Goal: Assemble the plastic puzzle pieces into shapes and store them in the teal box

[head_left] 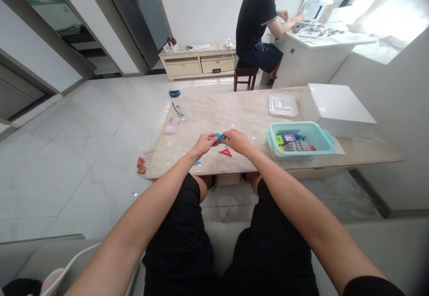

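Observation:
My left hand (205,144) and my right hand (237,140) meet above the front of a low marble table (234,112). Both pinch the same small blue plastic building piece (219,137) between their fingertips. A red piece (225,152) lies on the table just below my right hand. Another small blue piece (197,163) lies near the table's front edge, under my left wrist. A teal tub (300,140) holding several coloured pieces stands to the right of my right hand.
A clear lid (283,104) and a white box (337,108) sit at the table's back right. Small clear packets (170,127) lie at the left edge. Another person (259,23) sits on a stool at a white desk beyond. A low cabinet (197,61) stands against the wall.

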`<state>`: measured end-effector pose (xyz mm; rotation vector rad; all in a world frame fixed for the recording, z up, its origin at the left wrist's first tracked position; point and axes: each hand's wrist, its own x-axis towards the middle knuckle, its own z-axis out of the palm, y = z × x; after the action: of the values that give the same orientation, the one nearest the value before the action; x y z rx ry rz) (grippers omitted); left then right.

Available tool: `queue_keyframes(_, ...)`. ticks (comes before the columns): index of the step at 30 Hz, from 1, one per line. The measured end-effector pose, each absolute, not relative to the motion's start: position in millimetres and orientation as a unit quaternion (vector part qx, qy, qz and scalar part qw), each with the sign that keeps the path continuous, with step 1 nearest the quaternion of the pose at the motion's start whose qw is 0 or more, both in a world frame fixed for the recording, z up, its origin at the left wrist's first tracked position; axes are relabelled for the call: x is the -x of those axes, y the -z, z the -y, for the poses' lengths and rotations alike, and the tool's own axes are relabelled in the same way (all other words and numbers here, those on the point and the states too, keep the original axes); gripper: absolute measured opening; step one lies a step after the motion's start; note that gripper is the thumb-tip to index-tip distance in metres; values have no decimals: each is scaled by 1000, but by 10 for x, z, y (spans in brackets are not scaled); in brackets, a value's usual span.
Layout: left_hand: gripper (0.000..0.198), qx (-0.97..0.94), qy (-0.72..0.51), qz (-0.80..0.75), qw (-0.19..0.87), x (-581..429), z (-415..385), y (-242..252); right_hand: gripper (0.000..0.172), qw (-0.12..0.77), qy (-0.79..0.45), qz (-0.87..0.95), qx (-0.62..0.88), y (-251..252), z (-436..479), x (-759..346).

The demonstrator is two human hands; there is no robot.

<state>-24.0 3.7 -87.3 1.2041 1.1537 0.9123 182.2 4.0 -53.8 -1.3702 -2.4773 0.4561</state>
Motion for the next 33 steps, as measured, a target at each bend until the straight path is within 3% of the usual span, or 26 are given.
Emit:
queue_keyframes(22, 33, -554, -408, -474, 549, 202, -27, 863, 21, 127, -130, 848, 497, 489, -15, -1815)
queue_keyframes(28, 20, -556, -415, -485, 532, 173, -60, 930, 28, 113, -134, 837, 519, 500, -26, -1814)
queue_keyframes(33, 21, -546, -420, -508, 516, 186, -61, 928, 33, 124, -142, 840, 509, 508, -17, -1790)
